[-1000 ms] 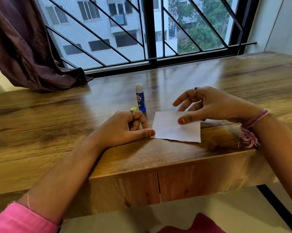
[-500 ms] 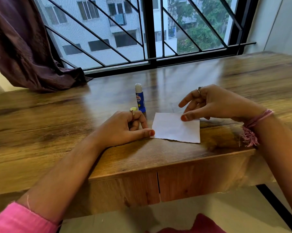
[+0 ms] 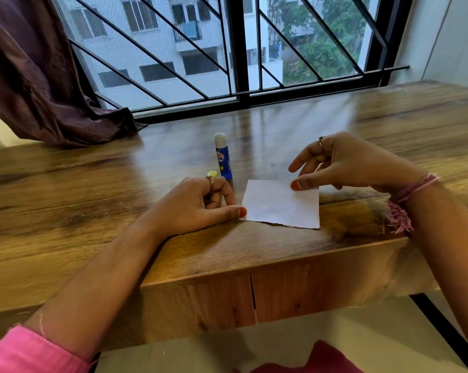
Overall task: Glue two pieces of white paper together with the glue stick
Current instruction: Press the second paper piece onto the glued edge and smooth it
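Centrally, the left hand (image 3: 197,208) rested on the brown wooden table (image 3: 93,200), fingers curled, thumb tip touching the near-left corner of the white rectangular paper (image 3: 280,204). The right hand (image 3: 343,162) hung loose, thumb at its far edge. Paper lay flat, long axis left-right. Blue uncapped glue stick (image 3: 222,157) stood upright behind; yellow cap (image 3: 212,173) beside it.

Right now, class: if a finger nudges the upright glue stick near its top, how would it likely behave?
The glue stick stands tall and narrow on a small base, so it would probably tip rather than slide. Being round, it would likely roll on the glossy wooden table. Uncapped, it could smear.
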Tool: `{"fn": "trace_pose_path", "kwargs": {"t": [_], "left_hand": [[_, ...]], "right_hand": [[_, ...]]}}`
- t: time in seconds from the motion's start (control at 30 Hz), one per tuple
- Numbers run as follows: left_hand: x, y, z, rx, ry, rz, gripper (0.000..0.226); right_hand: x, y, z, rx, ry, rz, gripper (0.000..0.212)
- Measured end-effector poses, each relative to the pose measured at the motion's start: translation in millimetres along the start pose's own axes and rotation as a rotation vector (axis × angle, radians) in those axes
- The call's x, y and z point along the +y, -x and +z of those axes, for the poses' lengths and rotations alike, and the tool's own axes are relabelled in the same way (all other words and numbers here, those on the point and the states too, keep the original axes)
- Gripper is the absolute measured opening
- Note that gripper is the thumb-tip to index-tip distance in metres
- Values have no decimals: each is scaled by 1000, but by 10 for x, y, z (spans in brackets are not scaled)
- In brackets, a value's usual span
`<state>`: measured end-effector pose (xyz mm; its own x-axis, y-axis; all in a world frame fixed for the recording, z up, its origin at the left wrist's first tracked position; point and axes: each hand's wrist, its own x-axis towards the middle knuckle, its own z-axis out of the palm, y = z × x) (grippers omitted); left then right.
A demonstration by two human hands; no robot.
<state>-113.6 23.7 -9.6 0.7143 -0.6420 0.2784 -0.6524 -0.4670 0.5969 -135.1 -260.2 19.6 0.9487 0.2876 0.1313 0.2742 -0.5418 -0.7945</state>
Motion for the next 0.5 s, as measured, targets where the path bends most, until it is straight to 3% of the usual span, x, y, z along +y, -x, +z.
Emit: {"fn": "trace_pose_path", "kwargs": {"t": [0.5], "left_hand": [[15,5,8,8,-35,20,24]], "right_hand": [[1,-11,9,2,44,8,27]]}}
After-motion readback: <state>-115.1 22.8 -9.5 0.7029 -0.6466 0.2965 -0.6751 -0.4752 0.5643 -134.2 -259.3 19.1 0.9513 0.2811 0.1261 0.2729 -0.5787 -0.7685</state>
